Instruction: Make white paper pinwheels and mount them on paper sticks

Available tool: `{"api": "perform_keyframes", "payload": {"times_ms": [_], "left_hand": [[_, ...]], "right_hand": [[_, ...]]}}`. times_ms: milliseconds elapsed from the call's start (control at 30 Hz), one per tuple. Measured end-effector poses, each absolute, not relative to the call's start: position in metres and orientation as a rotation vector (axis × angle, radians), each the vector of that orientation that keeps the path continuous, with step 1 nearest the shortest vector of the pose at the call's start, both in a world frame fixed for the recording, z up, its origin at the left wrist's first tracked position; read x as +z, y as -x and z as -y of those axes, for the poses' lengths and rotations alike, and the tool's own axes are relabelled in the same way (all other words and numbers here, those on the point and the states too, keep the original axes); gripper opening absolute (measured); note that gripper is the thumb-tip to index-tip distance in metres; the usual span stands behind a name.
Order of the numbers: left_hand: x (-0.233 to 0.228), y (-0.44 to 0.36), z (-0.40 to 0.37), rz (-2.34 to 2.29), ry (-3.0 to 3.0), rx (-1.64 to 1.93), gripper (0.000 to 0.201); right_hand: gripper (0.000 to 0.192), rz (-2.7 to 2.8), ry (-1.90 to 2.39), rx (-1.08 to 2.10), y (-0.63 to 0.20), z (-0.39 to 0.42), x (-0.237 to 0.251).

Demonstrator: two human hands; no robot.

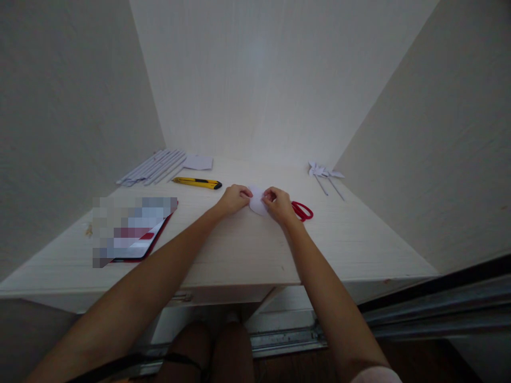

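Observation:
A small white piece of paper (256, 204) lies on the pale wooden desk (247, 250), near its middle. My left hand (235, 199) pinches the paper's left edge with closed fingers. My right hand (278, 204) grips its right edge. The two hands almost touch over the paper, which is partly hidden by my fingers. Red-handled scissors (302, 210) lie just right of my right hand, partly behind it.
A yellow utility knife (198, 183) lies left of my hands. Several rolled white paper sticks (154, 167) and a paper sheet (198, 162) sit at the back left. Two white paper pinwheels (324, 174) rest at the back right. A red-edged tablet (133, 234) lies front left. Walls enclose the desk on three sides.

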State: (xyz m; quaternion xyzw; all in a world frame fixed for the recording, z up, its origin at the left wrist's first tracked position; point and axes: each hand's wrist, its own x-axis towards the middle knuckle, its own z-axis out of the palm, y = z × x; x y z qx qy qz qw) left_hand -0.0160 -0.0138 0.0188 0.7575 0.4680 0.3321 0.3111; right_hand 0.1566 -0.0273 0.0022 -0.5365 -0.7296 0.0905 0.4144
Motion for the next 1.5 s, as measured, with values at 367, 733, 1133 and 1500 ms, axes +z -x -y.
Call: {"api": "perform_keyframes", "payload": {"times_ms": [367,733,1133,1500], "left_hand": [[0.012,0.015,0.013,-1.202,-2.355,0.936,0.021],[0.012,0.017,0.013,-1.173,-2.545,0.834,0.02],[0.003,0.015,0.007,-1.084,-2.57,0.829,0.017],[0.002,0.016,0.007,-1.025,-2.644,0.806,0.017]], "right_hand": [[0.007,1.835,1.377,0.233,-0.157,0.029,0.003],[0.006,1.832,1.37,0.294,-0.156,0.028,0.004],[0.006,1.855,1.362,0.305,-0.155,0.03,0.006],[0.007,1.864,1.39,0.296,-0.156,0.03,0.006]]}}
